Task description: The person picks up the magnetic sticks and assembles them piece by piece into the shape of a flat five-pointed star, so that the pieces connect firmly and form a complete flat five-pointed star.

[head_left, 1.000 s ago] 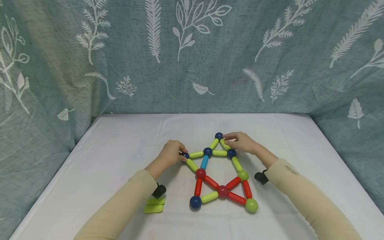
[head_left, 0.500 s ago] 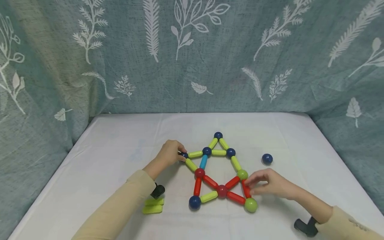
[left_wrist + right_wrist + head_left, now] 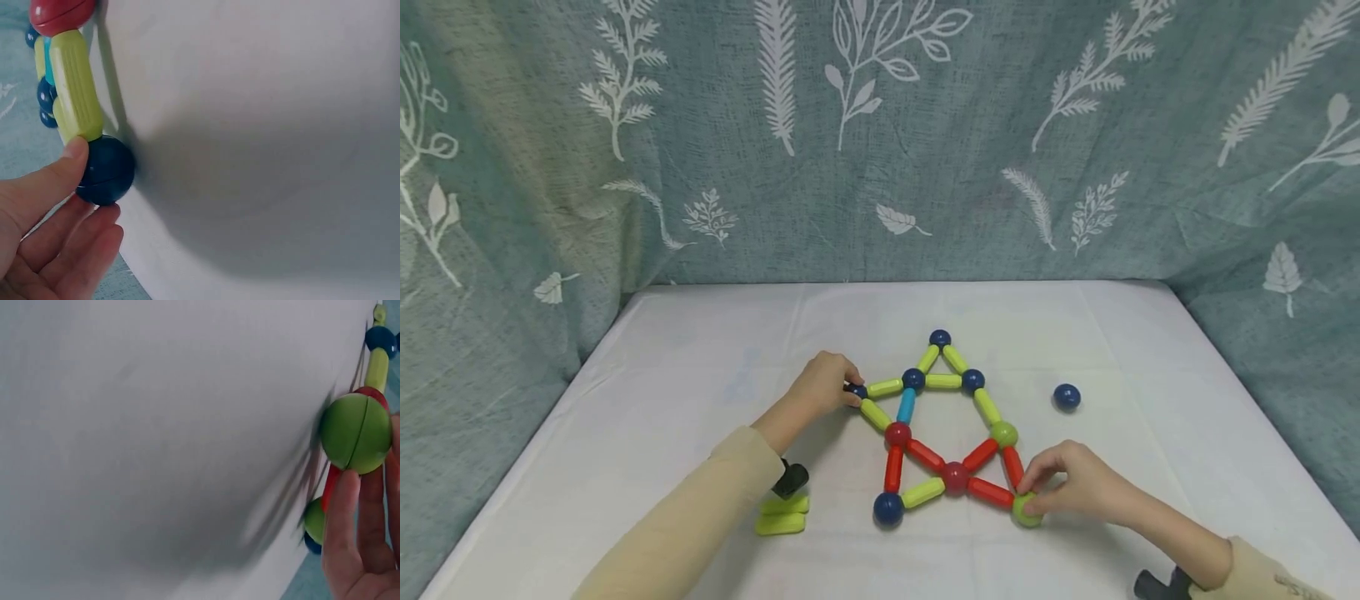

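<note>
A flat frame of magnetic balls and rods lies on the white cloth. My left hand [image 3: 822, 385] pinches the dark blue ball [image 3: 107, 170] at its left corner, thumb on one side and fingertips on the other. A yellow-green rod [image 3: 76, 84] joins that ball to a red ball [image 3: 898, 434]. At the lower right corner, my right hand [image 3: 1078, 483] holds a green ball [image 3: 355, 434] between thumb and fingers. Two red rods meet there, one of them this lower red rod [image 3: 990, 493]. Another dark blue ball [image 3: 940, 339] tops the small far triangle.
Right of the frame sits a loose dark blue ball [image 3: 1067, 397]. Two loose yellow-green rods [image 3: 781, 523] lie near my left forearm. A leaf-patterned curtain [image 3: 880, 150] hangs behind the table's far edge.
My right hand has come from the far triangle, down past the right-hand red rod, onto the green corner ball. The loose blue ball came into view. My left hand keeps its pinch.
</note>
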Demonstrator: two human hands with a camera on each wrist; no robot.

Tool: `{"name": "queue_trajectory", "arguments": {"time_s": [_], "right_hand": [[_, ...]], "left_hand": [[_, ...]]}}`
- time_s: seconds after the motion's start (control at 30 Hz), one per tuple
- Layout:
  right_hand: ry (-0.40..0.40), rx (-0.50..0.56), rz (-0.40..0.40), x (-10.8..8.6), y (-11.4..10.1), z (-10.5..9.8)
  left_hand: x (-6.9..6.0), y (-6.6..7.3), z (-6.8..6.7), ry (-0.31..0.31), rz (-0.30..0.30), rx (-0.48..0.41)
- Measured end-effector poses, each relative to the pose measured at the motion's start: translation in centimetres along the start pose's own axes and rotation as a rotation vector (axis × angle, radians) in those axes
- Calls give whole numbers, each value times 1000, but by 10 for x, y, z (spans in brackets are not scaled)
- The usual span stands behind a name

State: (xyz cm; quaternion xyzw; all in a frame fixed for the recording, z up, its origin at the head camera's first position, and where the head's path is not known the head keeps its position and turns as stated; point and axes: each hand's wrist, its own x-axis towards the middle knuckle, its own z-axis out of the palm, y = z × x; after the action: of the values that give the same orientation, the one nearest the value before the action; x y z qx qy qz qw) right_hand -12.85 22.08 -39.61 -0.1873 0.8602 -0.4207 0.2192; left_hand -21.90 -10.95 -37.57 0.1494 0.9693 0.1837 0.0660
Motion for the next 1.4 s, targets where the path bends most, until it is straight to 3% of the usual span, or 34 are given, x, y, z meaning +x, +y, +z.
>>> {"name": "queue_trajectory", "arguments": {"time_s": [0.17,0.33,0.6,0.87,1.1,1.23,1.4], "right_hand": [[75,-101,55,3,-2,-12],[150,-228,70,14,-3,-30],[177,-316,89,48,-6,-55],[164,-310,114,72,2,-76],[170,-282,123,80,8,-82],[176,-258,128,81,9,-80],[208,-233,148,80,10,-73]], "left_hand": [[-15,-2,0,-21,55,59],[-39,1,-2,-68,85,94],[-70,20,1,-151,54,-7],[-84,36,13,-163,127,-86],[-90,39,18,-171,178,-85],[-99,29,12,-178,112,-10],[-115,-2,3,-183,-23,8]]}}
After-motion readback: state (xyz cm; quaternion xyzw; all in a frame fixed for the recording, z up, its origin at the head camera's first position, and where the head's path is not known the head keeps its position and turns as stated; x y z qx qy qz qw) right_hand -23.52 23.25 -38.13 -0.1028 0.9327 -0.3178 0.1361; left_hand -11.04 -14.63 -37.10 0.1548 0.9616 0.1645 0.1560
